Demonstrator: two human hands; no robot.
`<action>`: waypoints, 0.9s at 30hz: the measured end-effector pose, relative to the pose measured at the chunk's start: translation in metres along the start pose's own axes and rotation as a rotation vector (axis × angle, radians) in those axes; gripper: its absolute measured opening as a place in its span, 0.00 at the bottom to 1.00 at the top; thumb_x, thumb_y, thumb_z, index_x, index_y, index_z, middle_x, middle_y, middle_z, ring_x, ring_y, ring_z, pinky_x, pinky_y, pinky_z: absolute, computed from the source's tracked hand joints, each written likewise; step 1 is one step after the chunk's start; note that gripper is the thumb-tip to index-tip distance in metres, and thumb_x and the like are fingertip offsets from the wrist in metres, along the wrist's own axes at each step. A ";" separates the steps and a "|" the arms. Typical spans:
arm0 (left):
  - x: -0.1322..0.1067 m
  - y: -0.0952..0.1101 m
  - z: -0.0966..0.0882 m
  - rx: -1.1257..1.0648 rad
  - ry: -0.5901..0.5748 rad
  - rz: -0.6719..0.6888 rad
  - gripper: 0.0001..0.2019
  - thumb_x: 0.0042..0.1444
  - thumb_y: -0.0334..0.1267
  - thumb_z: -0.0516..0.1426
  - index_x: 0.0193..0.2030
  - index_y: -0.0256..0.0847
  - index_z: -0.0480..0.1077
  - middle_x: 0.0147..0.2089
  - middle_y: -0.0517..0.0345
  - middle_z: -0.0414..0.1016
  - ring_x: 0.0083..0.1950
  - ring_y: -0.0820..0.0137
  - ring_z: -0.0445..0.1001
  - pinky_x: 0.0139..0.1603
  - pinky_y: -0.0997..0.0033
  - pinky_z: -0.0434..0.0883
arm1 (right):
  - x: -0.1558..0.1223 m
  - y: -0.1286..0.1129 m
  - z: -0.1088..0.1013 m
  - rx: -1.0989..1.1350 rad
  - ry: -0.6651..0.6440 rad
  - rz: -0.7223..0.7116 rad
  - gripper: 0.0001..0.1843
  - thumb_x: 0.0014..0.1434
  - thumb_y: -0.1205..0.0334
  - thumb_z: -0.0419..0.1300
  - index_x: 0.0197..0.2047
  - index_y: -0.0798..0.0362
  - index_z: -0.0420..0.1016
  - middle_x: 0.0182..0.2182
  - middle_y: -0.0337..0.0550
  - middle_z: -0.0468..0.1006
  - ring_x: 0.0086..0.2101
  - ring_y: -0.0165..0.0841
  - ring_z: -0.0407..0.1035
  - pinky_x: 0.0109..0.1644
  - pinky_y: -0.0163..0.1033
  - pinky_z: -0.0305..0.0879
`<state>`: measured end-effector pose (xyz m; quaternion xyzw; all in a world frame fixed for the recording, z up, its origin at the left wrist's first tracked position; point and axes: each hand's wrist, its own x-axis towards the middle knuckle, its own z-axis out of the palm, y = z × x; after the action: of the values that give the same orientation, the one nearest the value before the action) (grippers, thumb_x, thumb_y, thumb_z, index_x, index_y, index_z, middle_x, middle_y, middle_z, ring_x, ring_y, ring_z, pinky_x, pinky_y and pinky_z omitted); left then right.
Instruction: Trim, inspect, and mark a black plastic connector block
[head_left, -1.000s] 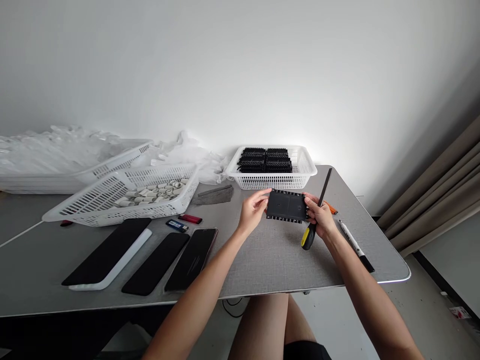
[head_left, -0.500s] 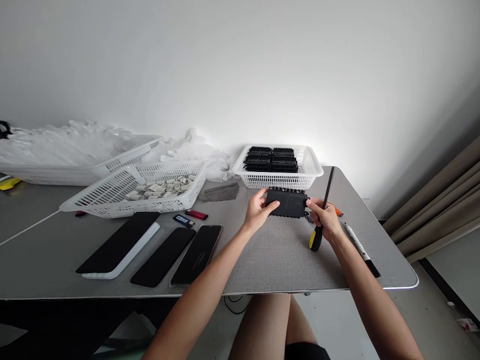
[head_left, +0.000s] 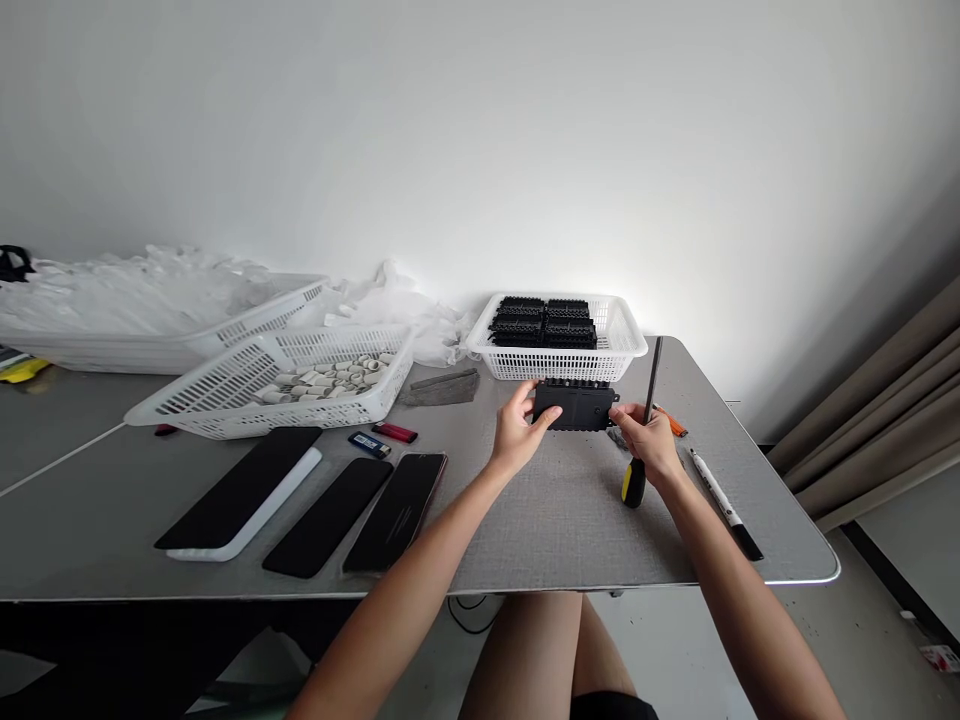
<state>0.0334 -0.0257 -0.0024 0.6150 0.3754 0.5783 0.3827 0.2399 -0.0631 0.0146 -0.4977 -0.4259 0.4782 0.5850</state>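
Note:
Both hands hold a flat black plastic block (head_left: pixel 576 405) just above the grey table (head_left: pixel 555 520), in front of a white basket. My left hand (head_left: pixel 519 432) pinches the block's left end with closed fingers. My right hand (head_left: pixel 646 440) steadies the block's right end with its fingertips while it grips a screwdriver (head_left: pixel 643 425). The screwdriver has a yellow and black handle low and its dark shaft pointing up and away.
A white basket (head_left: pixel 556 360) of black blocks stands behind the hands. A second basket (head_left: pixel 277 395) of grey tubes lies at left. Three dark phones (head_left: pixel 330 510) lie in a row. Two lighters (head_left: pixel 382 437), a marker (head_left: pixel 724 502) and plastic bags (head_left: pixel 150 290) are nearby.
The black block has tipped from facing me to lying nearly flat and has sunk toward the table near the basket. Both hands followed it. The view shifted slightly.

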 end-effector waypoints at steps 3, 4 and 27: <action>0.000 0.000 0.000 0.010 0.011 -0.009 0.30 0.51 0.49 0.66 0.58 0.37 0.68 0.44 0.45 0.83 0.47 0.56 0.82 0.50 0.56 0.78 | -0.002 -0.002 0.001 -0.010 0.005 -0.003 0.27 0.39 0.42 0.72 0.30 0.56 0.73 0.13 0.26 0.55 0.16 0.20 0.43 0.19 0.32 0.36; 0.000 0.001 0.000 0.000 0.014 -0.016 0.30 0.51 0.49 0.66 0.58 0.37 0.67 0.44 0.45 0.83 0.47 0.56 0.82 0.50 0.56 0.78 | -0.002 -0.002 0.001 -0.010 0.002 -0.002 0.27 0.39 0.42 0.72 0.30 0.56 0.74 0.13 0.26 0.55 0.16 0.20 0.43 0.19 0.32 0.36; 0.006 -0.005 -0.001 -0.165 -0.035 -0.044 0.32 0.51 0.51 0.67 0.57 0.39 0.64 0.42 0.49 0.82 0.48 0.58 0.80 0.53 0.55 0.75 | 0.001 0.011 -0.001 -0.121 -0.048 -0.143 0.27 0.47 0.38 0.69 0.32 0.55 0.73 0.18 0.29 0.56 0.19 0.21 0.45 0.22 0.33 0.40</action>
<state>0.0327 -0.0183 -0.0043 0.5828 0.3333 0.5879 0.4512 0.2402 -0.0616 0.0039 -0.4889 -0.5024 0.4203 0.5762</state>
